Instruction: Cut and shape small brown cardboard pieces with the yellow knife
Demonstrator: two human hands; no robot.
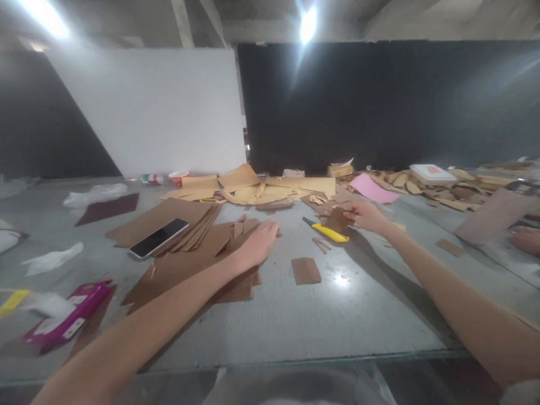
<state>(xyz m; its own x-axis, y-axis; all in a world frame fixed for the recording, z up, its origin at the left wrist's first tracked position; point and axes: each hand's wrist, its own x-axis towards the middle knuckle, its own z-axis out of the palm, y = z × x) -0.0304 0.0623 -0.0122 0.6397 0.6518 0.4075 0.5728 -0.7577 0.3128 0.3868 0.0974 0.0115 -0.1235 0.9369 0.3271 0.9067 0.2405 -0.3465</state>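
My left hand [259, 244] lies on the right end of a pile of brown sheets [181, 275], next to some small brown offcuts [242, 225]. Its fingers look stretched out, though they are a little blurred. My right hand [363, 216] is closed in a pinch on a small brown piece [338, 218], held just above the table. Close below that piece lies a yellow utility knife [331, 232] with narrow brown strips [321, 244] beside it. A brown square piece [306, 270] rests flat on the table between my two arms.
A phone [160, 237] lies on more brown sheets at left. Nearer stands a magenta pack [70, 315]. Tan scraps [261, 191], a pink sheet [373, 188] and a white box [432, 173] line the back. Another person's hand [526, 241] is at the right edge.
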